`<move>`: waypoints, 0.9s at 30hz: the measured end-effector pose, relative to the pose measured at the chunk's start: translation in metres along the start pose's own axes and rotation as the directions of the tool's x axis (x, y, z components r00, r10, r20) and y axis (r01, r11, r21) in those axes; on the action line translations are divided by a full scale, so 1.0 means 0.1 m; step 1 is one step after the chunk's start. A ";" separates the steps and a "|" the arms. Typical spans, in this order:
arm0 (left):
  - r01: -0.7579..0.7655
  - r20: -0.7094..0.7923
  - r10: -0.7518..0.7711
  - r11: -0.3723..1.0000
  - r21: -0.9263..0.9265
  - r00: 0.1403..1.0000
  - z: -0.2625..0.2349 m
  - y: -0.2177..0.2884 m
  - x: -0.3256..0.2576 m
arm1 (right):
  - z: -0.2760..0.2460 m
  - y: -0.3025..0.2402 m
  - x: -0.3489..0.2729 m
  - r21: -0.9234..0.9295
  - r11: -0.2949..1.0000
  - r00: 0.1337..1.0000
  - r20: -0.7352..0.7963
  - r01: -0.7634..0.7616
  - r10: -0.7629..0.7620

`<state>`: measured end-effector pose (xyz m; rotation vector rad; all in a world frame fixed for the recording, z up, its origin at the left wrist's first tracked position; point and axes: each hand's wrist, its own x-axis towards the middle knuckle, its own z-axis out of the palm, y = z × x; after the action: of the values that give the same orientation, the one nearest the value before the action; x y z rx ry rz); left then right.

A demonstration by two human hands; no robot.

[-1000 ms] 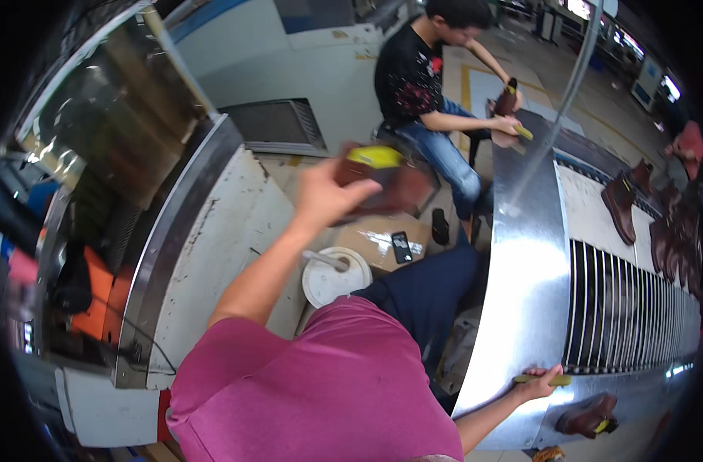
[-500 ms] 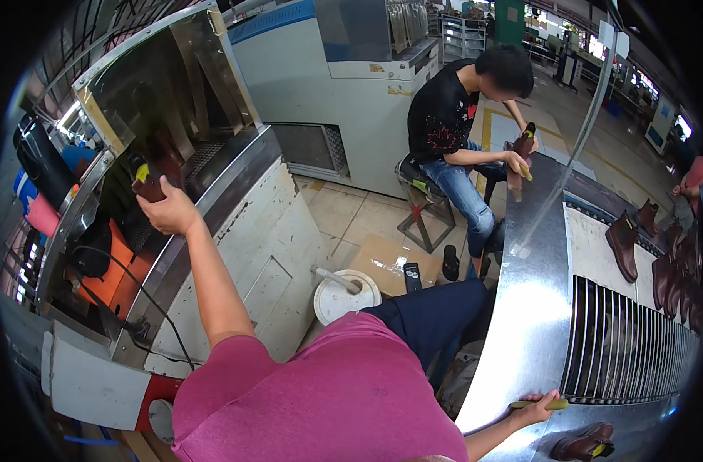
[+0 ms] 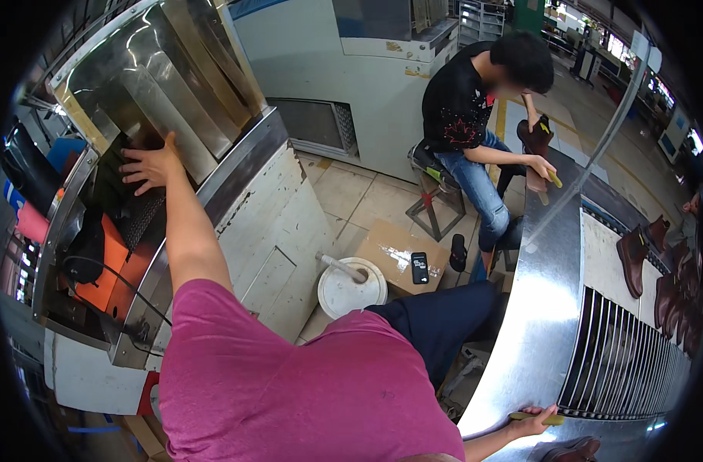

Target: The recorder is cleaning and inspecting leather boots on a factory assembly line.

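**Left hand spread inside the steel-hooded machine, right hand closed on a yellow-handled tool**

The left hand (image 3: 150, 165) reaches out at full arm's length into the opening of a machine with a slanted steel hood (image 3: 163, 73). Its fingers are splayed wide and it grips nothing; the palm faces down over a dark conveyor belt (image 3: 140, 215) that runs under the hood. Just beyond the fingertips, deeper in the shadowed opening, lies a dark shape that cannot be made out. Below the wrist, towards the person, sit an orange pad (image 3: 109, 266) and a black cable.

The right hand (image 3: 535, 420) rests well apart from the left, on the near edge of a curved metal workbench (image 3: 548, 308). It is closed around a slim yellow-handled tool (image 3: 538, 418), whose ends stick out on both sides of the fist. Just past this hand a slatted conveyor (image 3: 621, 362) runs along the bench, and a brown boot (image 3: 571, 449) lies just below the hand at the picture's edge. More brown boots (image 3: 635, 258) stand farther along the bench.

Between the two arms, on the tiled floor, stands a white bucket (image 3: 350, 289) beside a cardboard sheet carrying a phone (image 3: 419, 267). A seated co-worker in black (image 3: 463, 115) holds another boot (image 3: 535, 138) at the far end of the bench.
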<state>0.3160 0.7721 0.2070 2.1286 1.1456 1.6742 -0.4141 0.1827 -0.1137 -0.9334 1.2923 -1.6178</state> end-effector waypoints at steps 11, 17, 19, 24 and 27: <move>0.119 0.151 -0.142 0.981 0.156 0.978 0.56 -0.31 0.67 | -0.07 0.17 0.17 -0.030 0.998 0.999 -0.010 0.047 -0.047; 0.059 0.222 -0.095 0.985 0.161 0.970 0.80 -0.59 0.89 | -0.10 0.27 0.26 -0.097 0.993 0.997 -0.042 0.060 -0.064; 0.040 0.229 -0.078 0.985 0.167 0.970 0.80 -0.60 0.93 | -0.16 0.32 0.23 -0.125 0.988 0.995 -0.034 0.086 -0.091; 0.017 0.414 -0.144 0.955 0.296 0.899 0.76 0.23 0.54 | -0.41 0.47 0.33 -0.003 0.999 0.988 -0.147 0.052 -0.052; -0.220 0.399 0.131 0.958 0.186 0.908 0.96 0.04 0.24 | -0.32 0.62 0.18 -0.008 0.989 0.970 0.197 0.146 -0.142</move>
<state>0.4046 0.8138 0.1952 2.6222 1.0912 1.1458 -0.4397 0.1703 -0.1802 -1.1935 1.1306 -1.5779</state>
